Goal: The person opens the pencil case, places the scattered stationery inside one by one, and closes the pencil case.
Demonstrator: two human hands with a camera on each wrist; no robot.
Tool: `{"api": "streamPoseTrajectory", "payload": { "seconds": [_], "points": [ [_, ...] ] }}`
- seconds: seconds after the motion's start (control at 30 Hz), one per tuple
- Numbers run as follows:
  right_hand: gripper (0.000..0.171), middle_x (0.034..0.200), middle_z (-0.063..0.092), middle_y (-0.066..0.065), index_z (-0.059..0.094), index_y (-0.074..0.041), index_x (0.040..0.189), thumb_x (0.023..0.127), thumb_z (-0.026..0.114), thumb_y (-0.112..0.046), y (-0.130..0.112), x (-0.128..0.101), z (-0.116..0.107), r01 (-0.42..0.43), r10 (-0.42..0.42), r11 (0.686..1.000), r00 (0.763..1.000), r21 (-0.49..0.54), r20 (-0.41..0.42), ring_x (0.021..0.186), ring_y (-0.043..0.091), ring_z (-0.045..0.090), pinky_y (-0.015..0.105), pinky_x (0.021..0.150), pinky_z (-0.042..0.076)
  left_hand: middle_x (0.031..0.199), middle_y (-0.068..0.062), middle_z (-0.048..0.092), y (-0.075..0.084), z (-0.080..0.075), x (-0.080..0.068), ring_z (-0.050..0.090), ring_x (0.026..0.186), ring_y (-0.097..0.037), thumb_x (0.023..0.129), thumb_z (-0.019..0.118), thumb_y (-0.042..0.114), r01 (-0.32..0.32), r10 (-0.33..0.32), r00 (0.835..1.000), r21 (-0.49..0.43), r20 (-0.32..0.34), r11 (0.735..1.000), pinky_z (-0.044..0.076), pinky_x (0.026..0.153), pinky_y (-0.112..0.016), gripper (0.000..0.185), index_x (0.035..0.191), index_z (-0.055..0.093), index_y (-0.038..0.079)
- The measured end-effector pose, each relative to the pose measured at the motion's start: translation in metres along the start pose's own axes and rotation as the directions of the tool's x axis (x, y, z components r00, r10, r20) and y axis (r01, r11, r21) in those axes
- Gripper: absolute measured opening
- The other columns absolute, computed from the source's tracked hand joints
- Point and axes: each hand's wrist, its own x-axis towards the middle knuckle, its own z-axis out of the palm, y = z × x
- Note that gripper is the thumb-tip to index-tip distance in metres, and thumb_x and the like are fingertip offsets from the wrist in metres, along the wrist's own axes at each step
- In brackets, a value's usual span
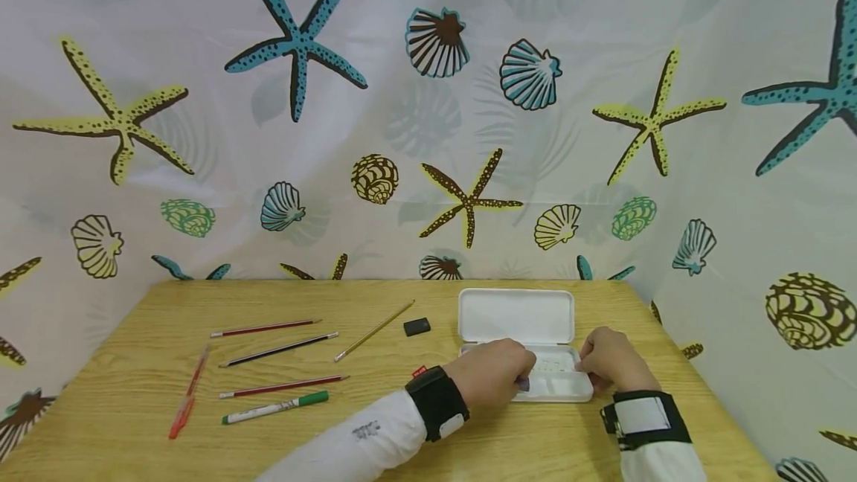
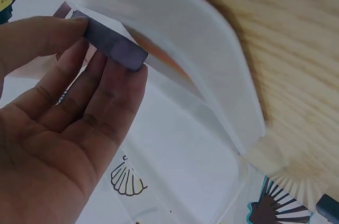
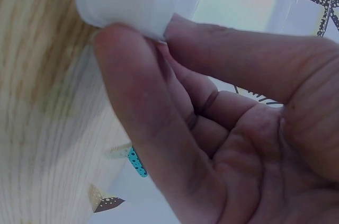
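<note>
A white pencil case (image 1: 515, 316) lies on the table with its lid raised at the back. Over its left part, my left hand (image 1: 492, 370) pinches a small dark purple block (image 2: 116, 46), which looks like an eraser, between thumb and fingertips. The block is held at the case's rim in the left wrist view. At the other end, my right hand (image 1: 612, 359) grips the right edge of the tray between thumb (image 3: 222, 49) and index finger (image 3: 143, 91). The left hand and forearm hide part of the tray.
A small black block (image 1: 416, 326) lies left of the lid. Further left are a yellow pencil (image 1: 373, 331), a black pencil (image 1: 280, 349), two red pencils, a green-capped marker (image 1: 274, 407) and a red pen (image 1: 190, 393). A patterned curtain (image 1: 402, 117) hangs behind the table.
</note>
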Motion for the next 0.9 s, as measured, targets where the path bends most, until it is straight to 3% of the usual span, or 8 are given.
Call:
{"api": "streamPoseTrajectory", "payload": {
  "seconds": [0.47, 0.9],
  "points": [
    [0.011, 0.072, 0.06, 0.012, 0.062, 0.004, 0.082, 0.09, 0.071, 0.004, -0.0008, -0.0025, -0.0012, 0.031, -0.031, 0.999, 1.0, -0.009, -0.006, 0.06, 0.021, 0.061, 0.031, 0.056, 0.053, 0.078, 0.01, 0.063, 0.0066, 0.0068, 0.0005, 0.051, 0.072, 0.003, 0.096, 0.074, 0.009, 0.002, -0.002, 0.999, 0.015, -0.038, 1.0, 0.04, 0.066, -0.01, 0.014, 0.083, 0.071, 0.015],
    [0.011, 0.072, 0.06, 0.012, 0.063, 0.005, 0.083, 0.089, 0.072, 0.005, 0.0009, -0.0021, -0.0011, 0.034, -0.034, 0.999, 0.999, -0.002, -0.01, 0.059, 0.021, 0.061, 0.032, 0.055, 0.053, 0.079, 0.011, 0.061, 0.0085, 0.008, -0.0021, 0.05, 0.072, 0.002, 0.096, 0.072, 0.006, 0.012, -0.012, 1.0, 0.039, -0.01, 0.999, 0.042, 0.068, -0.011, 0.012, 0.089, 0.074, 0.015]
  ]
}}
